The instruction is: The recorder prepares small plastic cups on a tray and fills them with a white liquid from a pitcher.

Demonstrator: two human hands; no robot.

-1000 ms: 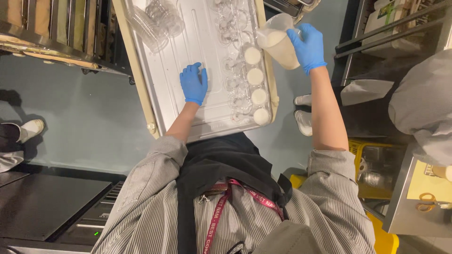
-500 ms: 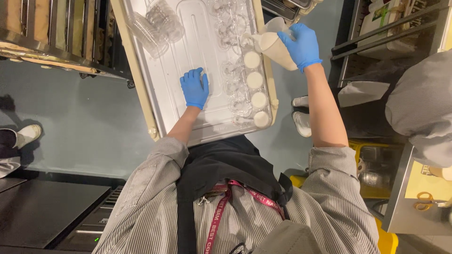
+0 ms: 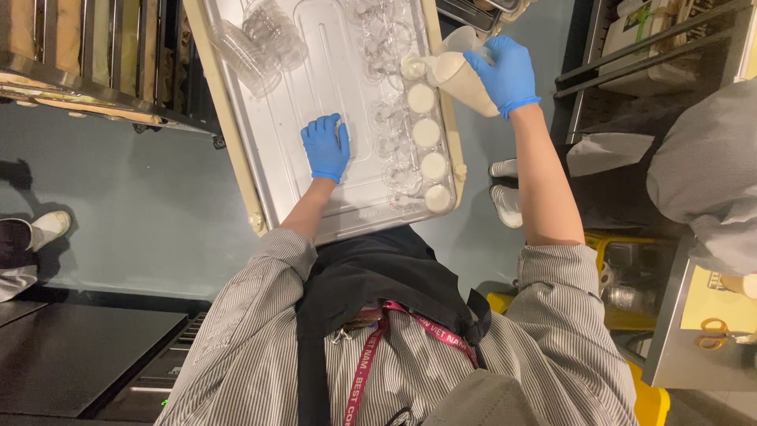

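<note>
My left hand [image 3: 326, 146], in a blue glove, lies flat on the bare middle of a metal tray [image 3: 260, 150]. A tilted cream-coloured jug [image 3: 457, 75] is gripped by my gloved right hand [image 3: 505, 69], with its spout over a clear cup [image 3: 412, 67] near the tray's far right side. Below that cup, several clear cups filled with white liquid [image 3: 426, 132] stand in a line along the tray's right edge. Empty clear cups [image 3: 386, 118] stand beside them. Stacks of clear cups [image 3: 260, 39] lie at the tray's far left.
A rack with slatted shelves [image 3: 87, 55] stands at the left. A person in grey [image 3: 702, 166] is at the right, next to dark shelving [image 3: 646, 39]. A yellow bin [image 3: 631, 276] and scissors [image 3: 714, 331] on a metal counter lie at the lower right. White shoes [image 3: 505, 193] show under the tray.
My right hand has carried the jug farther along the line of cups and tipped it over another cup. My left hand has stayed flat on the tray.
</note>
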